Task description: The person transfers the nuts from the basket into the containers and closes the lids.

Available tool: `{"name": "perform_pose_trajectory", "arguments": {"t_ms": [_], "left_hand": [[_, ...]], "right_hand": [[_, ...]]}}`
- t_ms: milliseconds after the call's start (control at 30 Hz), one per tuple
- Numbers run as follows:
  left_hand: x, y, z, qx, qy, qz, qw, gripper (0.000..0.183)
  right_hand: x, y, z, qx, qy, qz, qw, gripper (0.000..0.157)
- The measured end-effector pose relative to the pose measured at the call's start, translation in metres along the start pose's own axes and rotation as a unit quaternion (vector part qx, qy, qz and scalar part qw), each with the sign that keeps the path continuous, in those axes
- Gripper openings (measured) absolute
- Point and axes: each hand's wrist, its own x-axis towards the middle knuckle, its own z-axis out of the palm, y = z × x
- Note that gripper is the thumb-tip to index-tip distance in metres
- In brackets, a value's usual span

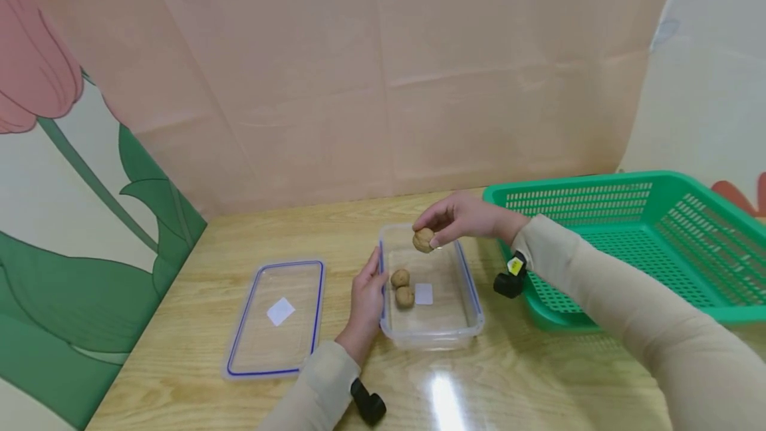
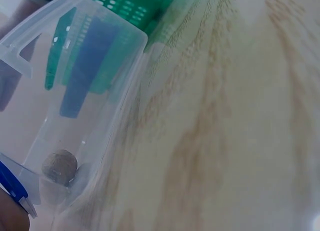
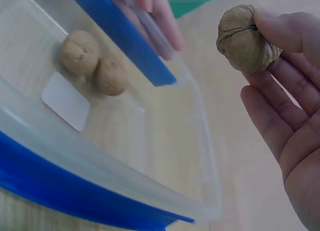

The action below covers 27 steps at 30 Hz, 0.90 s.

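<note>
Above the clear container [image 1: 431, 336], toward its far end, I see the right hand [image 1: 463, 216] pinching a walnut [image 1: 423, 240] between thumb and fingers; the left hand [image 1: 366, 294] lies along the left wall, fingers straight. Inside, two walnuts [image 1: 405, 297] touch beside a white square [image 1: 423, 294]. The head view cuts off the green basket [image 1: 574, 183]; my left-wrist view shows one stored walnut, dimly.

Head view looks down from above; close wrist views share the box [image 1: 431, 336].
</note>
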Motion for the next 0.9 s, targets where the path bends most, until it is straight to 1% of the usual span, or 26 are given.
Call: {"name": "perform_pose_trajectory", "arguments": {"t_ms": [167, 400, 567, 800, 900], "left_hand": [[0.001, -0.002, 0.0, -0.004, -0.001, -0.001, 1.0, 0.052], [0.001, -0.002, 0.001, -0.01, 0.001, -0.007, 0.9999, 0.052], [0.0, -0.001, 0.0, -0.01, -0.001, -0.006, 0.9999, 0.052], [0.0, -0.001, 0.0, -0.012, -0.007, 0.001, 0.9999, 0.052], [0.0, 0.0, 0.0, -0.016, -0.009, 0.001, 0.9998, 0.051]], "right_hand": [[0.009, 0.002, 0.013, 0.004, -0.023, 0.004, 1.0, 0.04], [0.022, 0.002, 0.027, -0.019, -0.043, 0.025, 0.999, 0.04], [0.03, 0.003, 0.035, -0.04, -0.05, 0.031, 0.997, 0.04], [0.04, 0.007, 0.049, -0.062, -0.045, 0.083, 0.994, 0.038], [0.042, 0.007, 0.053, -0.069, -0.047, 0.09, 0.992, 0.037]]}}
